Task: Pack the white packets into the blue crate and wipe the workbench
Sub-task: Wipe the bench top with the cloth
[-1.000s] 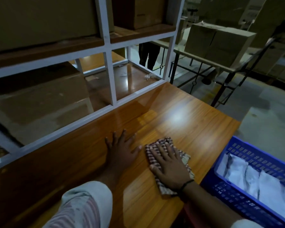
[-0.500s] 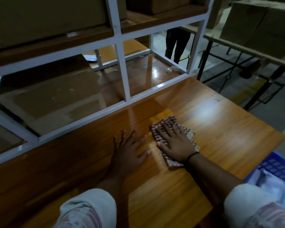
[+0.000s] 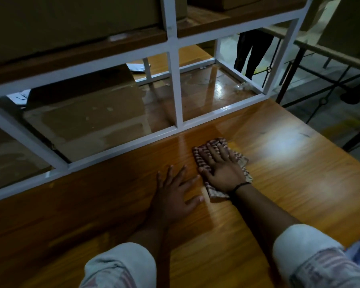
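the workbench (image 3: 279,183) fills the lower half of the view, a glossy orange-brown wood top with a bright patch of glare at 3 o'clock. along its far edge, from 9 o'clock up to 1 o'clock, stands a white metal frame (image 3: 174,86) carrying wooden shelves. a large flat cardboard box (image 3: 87,121) lies on the lower shelf at 10 o'clock, and another carton (image 3: 71,17) sits on the upper shelf at 11 o'clock. beyond the frame at 2 o'clock is a second table (image 3: 328,55) on dark legs, and at 1 o'clock a person's dark trouser legs (image 3: 252,53) stand on the floor.

two pale sleeves come in from the bottom edge, the left sleeve (image 3: 121,265) at 7 o'clock and the right sleeve (image 3: 306,246) at 5 o'clock. the left hand (image 3: 170,200) lies palm down on the bare wood near the centre, fingers straight and spread, holding nothing. just beside it, toward 2 o'clock, the right hand (image 3: 222,169) presses flat on a checked cloth (image 3: 215,193), fingers straight and laid over it, not curled round it. the cloth lies on the workbench, near the frame's bottom rail, and shows past the fingertips and beside the wrist. a thin dark band (image 3: 240,185) circles the right wrist.

at the 4 o'clock edge a sliver of blue and pale material shows behind the right sleeve, too little to tell what it is.
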`<state>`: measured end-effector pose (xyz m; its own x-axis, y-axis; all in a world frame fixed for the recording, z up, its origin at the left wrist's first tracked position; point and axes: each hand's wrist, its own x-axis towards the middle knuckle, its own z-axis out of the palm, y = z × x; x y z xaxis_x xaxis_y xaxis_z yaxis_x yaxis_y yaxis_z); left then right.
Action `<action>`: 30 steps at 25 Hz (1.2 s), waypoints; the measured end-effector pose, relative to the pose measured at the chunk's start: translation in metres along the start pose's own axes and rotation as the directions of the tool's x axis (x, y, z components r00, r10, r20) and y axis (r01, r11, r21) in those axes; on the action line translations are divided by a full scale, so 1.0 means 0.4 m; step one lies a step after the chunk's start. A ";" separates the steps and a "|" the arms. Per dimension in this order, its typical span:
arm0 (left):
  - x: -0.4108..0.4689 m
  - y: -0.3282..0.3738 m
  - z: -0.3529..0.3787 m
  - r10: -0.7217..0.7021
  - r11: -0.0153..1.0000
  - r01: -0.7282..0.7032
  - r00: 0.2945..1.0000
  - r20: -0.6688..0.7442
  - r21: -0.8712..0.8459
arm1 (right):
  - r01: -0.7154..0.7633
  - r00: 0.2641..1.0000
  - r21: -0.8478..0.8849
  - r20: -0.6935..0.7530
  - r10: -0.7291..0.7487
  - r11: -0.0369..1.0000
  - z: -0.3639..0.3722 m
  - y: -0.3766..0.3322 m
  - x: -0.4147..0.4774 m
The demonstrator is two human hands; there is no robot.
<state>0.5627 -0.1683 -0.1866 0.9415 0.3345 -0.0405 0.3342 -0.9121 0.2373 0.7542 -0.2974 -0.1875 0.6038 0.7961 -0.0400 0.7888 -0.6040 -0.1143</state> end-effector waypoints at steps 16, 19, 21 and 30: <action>-0.001 -0.007 0.003 -0.009 1.000 0.010 1.000 0.023 -0.012 | 0.213 0.977 0.003 0.017 -0.213 0.977 -0.027 0.078 0.240; 0.000 -0.002 0.000 -0.012 1.000 0.012 0.999 0.035 -0.017 | -0.166 0.985 0.026 -0.042 0.167 0.986 -0.023 0.156 0.274; -0.002 0.000 0.000 -0.009 0.999 0.010 0.999 0.035 -0.033 | -0.283 0.958 0.044 -0.027 0.285 0.958 -0.020 0.136 0.271; -0.007 0.000 0.003 0.018 0.999 -0.019 1.000 -0.002 -0.038 | -0.084 0.994 -0.023 -0.079 0.082 0.996 0.004 0.191 -0.062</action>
<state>0.5603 -0.1696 -0.1875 0.9475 0.3180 -0.0343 0.3149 -0.9086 0.2744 0.7995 -0.3632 -0.1967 0.6736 0.7386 0.0290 0.7377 -0.6694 -0.0878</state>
